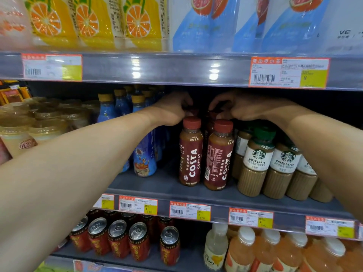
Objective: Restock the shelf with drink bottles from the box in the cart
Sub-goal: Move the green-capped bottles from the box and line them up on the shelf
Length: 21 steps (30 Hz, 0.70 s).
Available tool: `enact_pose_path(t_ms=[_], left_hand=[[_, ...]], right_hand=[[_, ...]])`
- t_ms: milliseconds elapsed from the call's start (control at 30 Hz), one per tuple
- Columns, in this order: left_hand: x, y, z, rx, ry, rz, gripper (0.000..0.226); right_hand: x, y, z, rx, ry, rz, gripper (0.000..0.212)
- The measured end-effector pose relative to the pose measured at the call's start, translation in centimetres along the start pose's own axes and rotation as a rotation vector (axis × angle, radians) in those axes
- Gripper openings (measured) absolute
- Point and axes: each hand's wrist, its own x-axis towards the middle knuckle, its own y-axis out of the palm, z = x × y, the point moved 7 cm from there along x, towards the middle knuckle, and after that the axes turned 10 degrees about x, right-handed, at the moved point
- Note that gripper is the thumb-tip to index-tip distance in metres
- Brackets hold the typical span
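Two dark red Costa coffee bottles stand at the front of the middle shelf [157, 185], the left one [190, 154] and the right one [219, 156]. Behind them stand more Costa bottles, mostly hidden. My left hand [173, 107] reaches deep into the shelf and grips the cap of a rear bottle behind the left front one. My right hand [233, 106] grips the cap of another rear bottle behind the right front one. Both bottles' bodies are hidden by the front bottles. The cart and box are out of view.
Blue bottles with yellow caps [144, 154] stand left of the Costa row, Starbucks latte bottles [257, 161] right of it. Lidded cups [17, 132] sit far left. The shelf above [176, 69] hangs low over my hands. Cans [137, 242] and orange drinks [243, 250] fill the shelf below.
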Motion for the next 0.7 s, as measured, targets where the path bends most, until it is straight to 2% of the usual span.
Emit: enact_pose_path(t_ms=[400,600,700], left_hand=[[-0.7,-0.4,-0.1,-0.002,-0.024,-0.017,0.047],[-3.4,-3.2,0.2,0.025,-0.056,-0.132,0.038],[-5.8,-4.9,0.6,-0.033,-0.100,-0.211,0.034]], right_hand=[[-0.5,-0.1,0.1,0.011,0.022,-0.030,0.029],[-2.3,-0.6,2.1,-0.037,0.007,-0.160,0.020],[-3.4,-0.5,4.4,-0.080,-0.032,-0.243,0.024]])
